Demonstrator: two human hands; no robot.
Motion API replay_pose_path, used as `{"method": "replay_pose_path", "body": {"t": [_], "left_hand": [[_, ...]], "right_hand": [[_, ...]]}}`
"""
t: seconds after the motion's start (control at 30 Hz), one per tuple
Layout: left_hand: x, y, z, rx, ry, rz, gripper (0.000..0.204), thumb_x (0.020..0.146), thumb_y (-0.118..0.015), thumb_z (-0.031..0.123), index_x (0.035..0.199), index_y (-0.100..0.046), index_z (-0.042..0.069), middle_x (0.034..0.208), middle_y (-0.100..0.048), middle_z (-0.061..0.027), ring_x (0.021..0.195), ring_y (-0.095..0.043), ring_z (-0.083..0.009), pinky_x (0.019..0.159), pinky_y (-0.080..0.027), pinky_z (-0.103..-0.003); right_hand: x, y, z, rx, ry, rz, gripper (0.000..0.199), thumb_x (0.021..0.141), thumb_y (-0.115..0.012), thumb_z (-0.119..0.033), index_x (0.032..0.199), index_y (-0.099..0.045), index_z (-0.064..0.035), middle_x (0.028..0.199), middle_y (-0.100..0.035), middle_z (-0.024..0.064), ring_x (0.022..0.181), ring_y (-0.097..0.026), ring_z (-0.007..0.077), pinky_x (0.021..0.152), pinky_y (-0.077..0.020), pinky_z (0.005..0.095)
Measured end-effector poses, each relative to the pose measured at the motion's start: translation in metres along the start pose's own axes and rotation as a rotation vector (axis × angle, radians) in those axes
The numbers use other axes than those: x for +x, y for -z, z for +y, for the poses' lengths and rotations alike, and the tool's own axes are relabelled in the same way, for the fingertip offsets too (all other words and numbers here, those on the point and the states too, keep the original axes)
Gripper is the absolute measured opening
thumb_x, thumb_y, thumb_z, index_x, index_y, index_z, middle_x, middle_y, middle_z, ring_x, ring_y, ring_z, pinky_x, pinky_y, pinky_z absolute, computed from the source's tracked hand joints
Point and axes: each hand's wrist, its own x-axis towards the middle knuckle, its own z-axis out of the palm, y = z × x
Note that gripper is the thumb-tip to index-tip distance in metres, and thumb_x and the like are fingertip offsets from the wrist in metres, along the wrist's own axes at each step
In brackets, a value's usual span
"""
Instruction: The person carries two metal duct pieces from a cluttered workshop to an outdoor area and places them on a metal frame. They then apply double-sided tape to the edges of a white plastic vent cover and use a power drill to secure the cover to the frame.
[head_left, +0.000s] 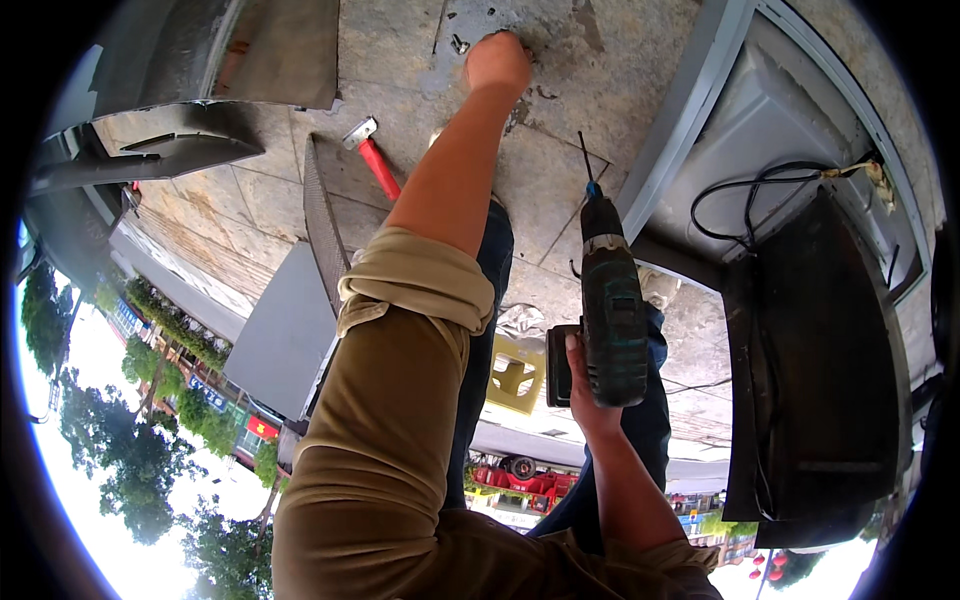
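Note:
In my right hand (590, 400) is a dark cordless drill (612, 320), its thin bit (586, 160) aimed away from me past a blue piece at the chuck. The fingers wrap its grip and are partly hidden by the drill body. My left hand (497, 62) reaches far forward to the stone-tiled floor, closed, with its fingertips hidden. Small metal pieces (460, 45) lie just left of it. Left of my left forearm rests a scraper (378, 165) with a red handle and a metal head.
To the right stands a grey metal frame (690, 110) with black cables (745, 200) and a dark panel (820, 370). A grey panel (285, 330) and dark sheet metal (270, 60) are at the left. A yellow plastic stool or crate (518, 372) shows between my legs.

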Motion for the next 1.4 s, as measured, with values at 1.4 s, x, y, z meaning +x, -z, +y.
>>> {"method": "replay_pose_path", "body": {"t": [1.4], "left_hand": [[-0.063,-0.016,-0.030,-1.111,0.330,-0.190,0.009,0.078,-0.056,0.018,0.079,-0.057,0.009,0.080,-0.060,-0.0045,0.073,-0.059,-0.0222,0.067,-0.048,-0.036]], "right_hand": [[-0.007,0.002,0.014,-0.237,0.131,0.011,0.026,0.082,-0.069,-0.019,0.102,-0.061,-0.0055,0.091,-0.065,0.0086,0.080,-0.063,0.0257,0.071,-0.0488,0.0347]]}}
